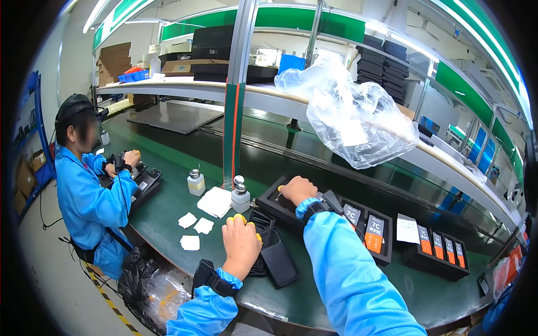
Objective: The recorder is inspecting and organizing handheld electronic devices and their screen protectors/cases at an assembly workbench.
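Note:
My left hand [242, 246], with yellow finger covers, is closed beside a stack of black frame-like trays [259, 217]; anything between its fingers is hidden. Against that stack leans a black rectangular phone-like case or lid [279, 259], right of the hand. Farther off, my right hand [300, 190] reaches over the left end of a long black box [270, 204]. Its fingers are curled, with one yellow cover showing, and what they grip cannot be made out. In the same box's right part sit orange-and-grey packages [374, 232].
White wipes [215, 201] lie left of two pump bottles, one of them the nearer bottle [241, 197]. A second black box [437, 260] holds several packages. Above hangs a clear plastic bag [358, 120]. A metal post [235, 112] rises behind the bottles. A co-worker [92, 185] works at left.

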### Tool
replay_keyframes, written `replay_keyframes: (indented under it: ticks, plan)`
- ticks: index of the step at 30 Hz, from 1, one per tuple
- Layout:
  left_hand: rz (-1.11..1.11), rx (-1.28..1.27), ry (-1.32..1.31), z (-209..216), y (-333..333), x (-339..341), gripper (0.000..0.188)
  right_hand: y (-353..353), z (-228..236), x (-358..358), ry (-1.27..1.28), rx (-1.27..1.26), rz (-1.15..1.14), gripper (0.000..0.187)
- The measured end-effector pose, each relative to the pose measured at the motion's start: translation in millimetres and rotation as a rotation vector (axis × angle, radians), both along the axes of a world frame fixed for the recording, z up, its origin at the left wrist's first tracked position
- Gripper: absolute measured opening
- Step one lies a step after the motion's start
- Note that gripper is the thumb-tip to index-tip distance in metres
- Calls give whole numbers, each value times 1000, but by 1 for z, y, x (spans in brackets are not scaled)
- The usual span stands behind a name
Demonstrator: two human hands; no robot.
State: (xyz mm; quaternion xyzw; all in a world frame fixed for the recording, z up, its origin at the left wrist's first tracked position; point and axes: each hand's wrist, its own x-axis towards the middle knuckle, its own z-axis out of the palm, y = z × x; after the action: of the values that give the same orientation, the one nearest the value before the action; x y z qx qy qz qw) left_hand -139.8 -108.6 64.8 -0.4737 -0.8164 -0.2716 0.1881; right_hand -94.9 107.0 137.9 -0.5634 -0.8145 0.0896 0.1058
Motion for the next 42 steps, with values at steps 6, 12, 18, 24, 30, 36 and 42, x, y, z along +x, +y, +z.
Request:
replay_keyframes:
  ticks: [6, 12, 18, 24, 30, 36, 42]
  plan:
    - [-386, 414, -382, 13, -6, 33, 23, 33, 14, 68, 346, -167, -44, 27]
    - [-895, 350, -829, -10, -8, 75, 43, -1, -18, 172, 1278, -293, 138, 34]
    - [-1057, 240, -1150, -2, 33, 87, 61, -101, -41, 269, 1795, -477, 190, 34]
    - [-1144, 379, -2374, 12, 72, 85, 45, -129, -58, 288, 1785, -452, 278, 54]
    - [-1312, 426, -2498, -1, 78, 106, 47, -130, -68, 275, 1572, -444, 317, 57]
    - [-1342, 377, -2117, -12, 80, 117, 76, -141, -101, 250, 1147, -264, 247, 54]
    - [-1297, 327, -2134, -19, 82, 119, 81, -146, -114, 246, 1258, -215, 189, 53]
